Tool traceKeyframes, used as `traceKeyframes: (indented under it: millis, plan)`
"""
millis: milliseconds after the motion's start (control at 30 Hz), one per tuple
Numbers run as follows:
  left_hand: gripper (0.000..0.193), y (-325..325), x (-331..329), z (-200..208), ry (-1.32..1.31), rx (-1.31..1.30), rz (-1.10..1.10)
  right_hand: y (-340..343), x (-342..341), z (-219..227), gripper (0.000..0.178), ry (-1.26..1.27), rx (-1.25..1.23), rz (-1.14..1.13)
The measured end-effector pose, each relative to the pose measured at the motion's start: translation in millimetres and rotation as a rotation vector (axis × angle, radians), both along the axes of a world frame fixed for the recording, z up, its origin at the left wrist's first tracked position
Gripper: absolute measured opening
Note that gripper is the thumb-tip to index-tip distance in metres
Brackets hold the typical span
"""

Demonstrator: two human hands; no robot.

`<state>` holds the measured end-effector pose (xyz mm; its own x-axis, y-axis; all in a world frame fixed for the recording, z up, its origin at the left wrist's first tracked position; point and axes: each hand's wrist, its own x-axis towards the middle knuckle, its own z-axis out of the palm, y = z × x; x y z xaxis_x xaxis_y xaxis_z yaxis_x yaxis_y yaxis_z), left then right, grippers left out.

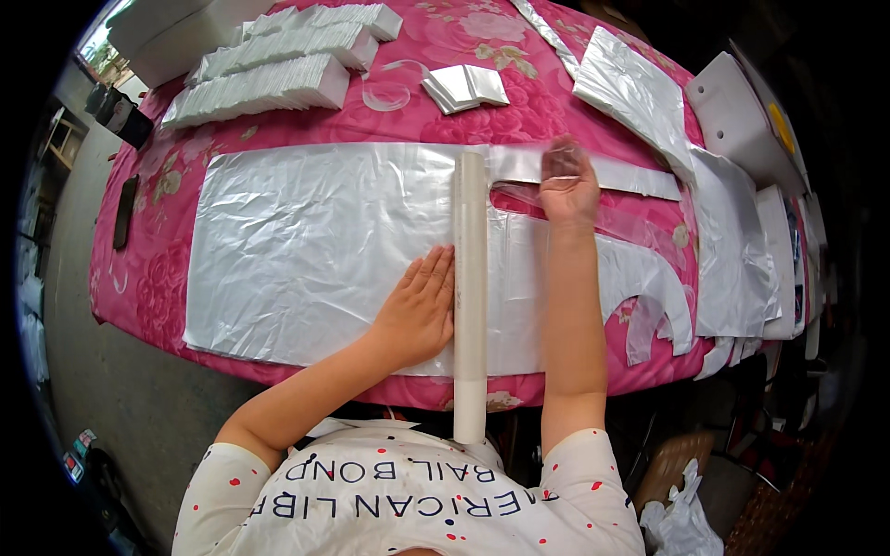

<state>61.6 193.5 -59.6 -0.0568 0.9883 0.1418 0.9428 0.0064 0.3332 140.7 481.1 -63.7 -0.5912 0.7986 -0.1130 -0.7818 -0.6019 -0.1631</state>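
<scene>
A stack of silvery-white plastic bags [306,250] lies flat on the table, its right end shaped into two long handle strips. A long pale tube [471,278] lies across the stack and reaches past the near table edge toward my body. My left hand [417,310] rests flat on the bags, fingers extended together, their tips against the tube's left side. Over the far handle strip [640,179] is my right hand [567,185], to the right of the tube. Its fingers are smeared by motion, so whether they hold anything is unclear. The near handle strip [658,283] curves downward.
A pink floral cloth [158,278] covers the table. Rows of folded white packs [269,88] and a small silvery pile [464,88] sit at the back. More silvery sheets [737,241] and white boxes [742,120] line the right. A dark bar [125,213] lies left.
</scene>
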Motion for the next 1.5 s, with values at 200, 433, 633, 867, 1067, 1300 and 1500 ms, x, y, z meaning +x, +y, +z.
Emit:
traceKeyframes:
  millis: [200, 433, 633, 867, 1067, 1300, 1500]
  plan:
    - [0.060, -2, -2, -6, -0.006, 0.024, 0.015, 0, 17, 94, 0.033, -0.338, 0.371, -0.356]
    - [0.058, -1, -3, -2, -0.037, -0.043, -0.059, -180, -136, 86, 0.030, -0.804, 1.274, 0.155]
    - [0.058, 5, 6, -7, 0.145, 0.226, -0.055, -263, -190, -20, 0.035, -1.107, 1.964, 0.100]
    - [0.052, 14, -26, -9, -0.536, 0.426, 0.176, -247, -97, 60, 0.050, -0.725, 1.881, 0.110]
    - [0.058, 73, -69, 24, -1.910, 0.125, 0.396, -167, 39, 64, 0.039, -1.232, 1.921, -0.155]
    - [0.068, 88, -79, 34, -1.990, -0.054, 0.536, -147, 68, 37, 0.054, -1.184, 2.190, 0.186]
    - [0.063, 23, -118, 46, -1.704, 0.247, 0.549, -188, -8, 34, 0.063, -1.018, 2.401, 0.220]
